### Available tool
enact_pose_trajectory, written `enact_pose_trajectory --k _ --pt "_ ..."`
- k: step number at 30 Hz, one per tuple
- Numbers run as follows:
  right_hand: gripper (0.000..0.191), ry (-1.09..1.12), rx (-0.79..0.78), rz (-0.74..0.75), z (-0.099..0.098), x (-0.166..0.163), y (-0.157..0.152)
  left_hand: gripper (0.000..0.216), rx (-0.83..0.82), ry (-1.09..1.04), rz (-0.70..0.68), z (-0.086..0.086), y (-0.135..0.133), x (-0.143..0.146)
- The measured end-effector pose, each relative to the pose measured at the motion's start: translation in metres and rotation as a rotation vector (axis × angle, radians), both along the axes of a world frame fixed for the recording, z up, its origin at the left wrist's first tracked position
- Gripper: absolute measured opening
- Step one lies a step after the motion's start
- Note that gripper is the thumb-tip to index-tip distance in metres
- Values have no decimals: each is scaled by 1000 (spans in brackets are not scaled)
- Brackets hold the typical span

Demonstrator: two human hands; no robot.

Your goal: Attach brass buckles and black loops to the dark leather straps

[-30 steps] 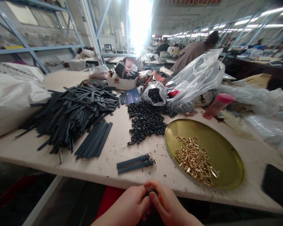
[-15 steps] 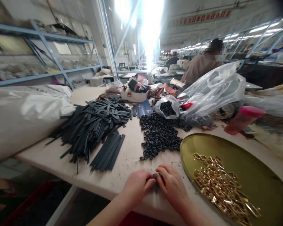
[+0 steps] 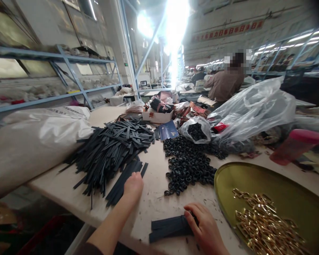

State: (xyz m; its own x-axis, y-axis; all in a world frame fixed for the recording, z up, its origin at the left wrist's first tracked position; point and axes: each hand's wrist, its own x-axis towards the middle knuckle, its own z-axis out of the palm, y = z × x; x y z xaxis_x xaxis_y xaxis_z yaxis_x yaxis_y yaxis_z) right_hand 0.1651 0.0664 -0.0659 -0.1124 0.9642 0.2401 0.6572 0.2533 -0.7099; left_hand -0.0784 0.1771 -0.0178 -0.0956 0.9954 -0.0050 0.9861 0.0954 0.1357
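Note:
My left hand point(image 3: 133, 186) reaches forward and rests its fingers on the near end of the pile of dark leather straps point(image 3: 110, 150); whether it grips one I cannot tell. My right hand point(image 3: 203, 226) lies on the table edge, its fingers on the end of a few finished dark straps point(image 3: 170, 226) laid side by side. A heap of small black loops point(image 3: 188, 168) lies just beyond, between both hands. The gold round tray point(image 3: 257, 177) with several gold buckles point(image 3: 266, 223) sits to the right of my right hand.
A big white sack point(image 3: 32, 141) fills the left of the table. Behind the loops are a bag of loops point(image 3: 195, 129), a clear plastic bag point(image 3: 255, 109), a cardboard box point(image 3: 156, 115) and a pink bottle point(image 3: 295, 145). A person sits at the far end. Blue shelving stands at left.
My hands were together at the table edge working a small piece. Now they are apart: the left has gone out to the strap pile, the right rests on the finished straps. The view has lifted.

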Motion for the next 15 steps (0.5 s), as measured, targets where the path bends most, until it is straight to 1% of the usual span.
enact_pose_trajectory --k 2,5,7,8,10,11,13,15 --pt "21 29 7 -14 2 1 0 15 13 -53 -2 7 -3 0" --pt "22 106 65 -73 6 4 -4 15 72 -171 -27 28 -17 3" --pt "22 180 113 -112 13 4 -11 15 114 -281 -56 44 -34 11" --pt "24 228 112 -111 17 2 -15 16 125 -339 -75 52 -45 17" --pt "31 361 47 -49 28 -5 -26 21 132 -494 -107 63 -71 32" --pt "35 445 -14 -2 33 -9 -31 24 133 -608 -109 67 -85 40" --pt "39 618 -142 67 41 -15 -41 26 101 -1007 -59 71 -113 53" --pt "39 759 -247 69 48 -14 -47 25 -5 -1304 -3 72 -136 59"
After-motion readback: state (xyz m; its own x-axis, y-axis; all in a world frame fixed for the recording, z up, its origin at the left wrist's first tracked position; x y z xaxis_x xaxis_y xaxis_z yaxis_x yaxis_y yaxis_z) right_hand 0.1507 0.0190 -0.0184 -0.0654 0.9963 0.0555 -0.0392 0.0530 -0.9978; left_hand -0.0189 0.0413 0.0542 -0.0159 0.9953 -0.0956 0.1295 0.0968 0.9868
